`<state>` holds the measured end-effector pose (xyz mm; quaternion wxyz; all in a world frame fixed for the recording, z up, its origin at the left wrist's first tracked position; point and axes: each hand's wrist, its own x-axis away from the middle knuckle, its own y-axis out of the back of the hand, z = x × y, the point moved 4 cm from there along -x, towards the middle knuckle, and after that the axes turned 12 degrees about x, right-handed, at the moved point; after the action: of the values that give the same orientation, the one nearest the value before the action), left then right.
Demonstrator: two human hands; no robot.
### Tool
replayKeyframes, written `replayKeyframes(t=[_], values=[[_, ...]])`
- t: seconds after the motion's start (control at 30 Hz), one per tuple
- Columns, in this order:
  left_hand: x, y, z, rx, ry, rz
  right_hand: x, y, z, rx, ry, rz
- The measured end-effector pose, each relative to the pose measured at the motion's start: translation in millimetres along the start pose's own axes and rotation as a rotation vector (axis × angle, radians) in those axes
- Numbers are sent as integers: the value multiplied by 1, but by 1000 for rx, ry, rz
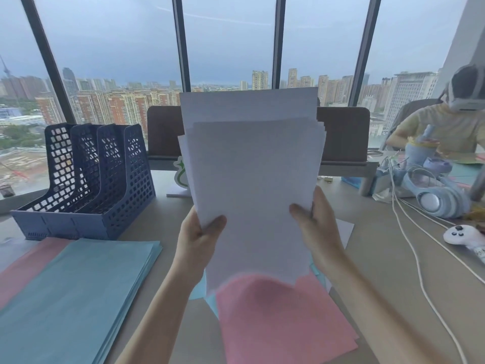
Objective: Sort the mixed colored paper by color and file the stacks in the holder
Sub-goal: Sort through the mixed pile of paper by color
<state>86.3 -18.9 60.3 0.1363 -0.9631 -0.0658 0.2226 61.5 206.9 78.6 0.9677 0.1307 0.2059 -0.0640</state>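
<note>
Desk [372,258] by the window, white stack [252,185] up, uneven.
Left hand [199,237] and right hand [320,227] both grip it; looks like squaring, then into the empty blue holder [86,179] far left.

High-rise office, shared desk setup. Floor-to-ceiling windows [231,43] with dark mullions, city towers far below eye level. Long light-coloured desk [380,258] butted against the glass, brown divider panel [341,132] standing along its back edge. Blue mesh file holder [86,179] with three slots on the left. Sorted paper on the desktop: blue stack [73,298], pink stack [283,324]. To the right, desk clutter: headphones [435,198], white cables [420,258], a game controller [464,236]. Second person [443,127] seated at the far right end of the same desk, yellow top, working on their own pile.
</note>
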Motion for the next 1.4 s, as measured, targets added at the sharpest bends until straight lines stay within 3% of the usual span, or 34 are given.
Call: replayKeyframes(t=[0.23,0.37,0.63,0.83,1.1,1.27,1.4], values=[[7,1,3,118,76,30,1,7,20,-23,79,-38],[8,0,1,138,79,26,-25,21,51,-16,216,-86],[14,-1,5,100,96,23,-38,39,90,338,569,-145],[21,-1,12,104,182,57,-33,46,74,351,535,-295],[29,1,23,97,274,81,-26,36,58,298,480,-170],[35,1,31,79,303,77,-19,25,30,-168,224,-15],[34,0,30,50,271,53,-3,12,-15,-72,63,61]])
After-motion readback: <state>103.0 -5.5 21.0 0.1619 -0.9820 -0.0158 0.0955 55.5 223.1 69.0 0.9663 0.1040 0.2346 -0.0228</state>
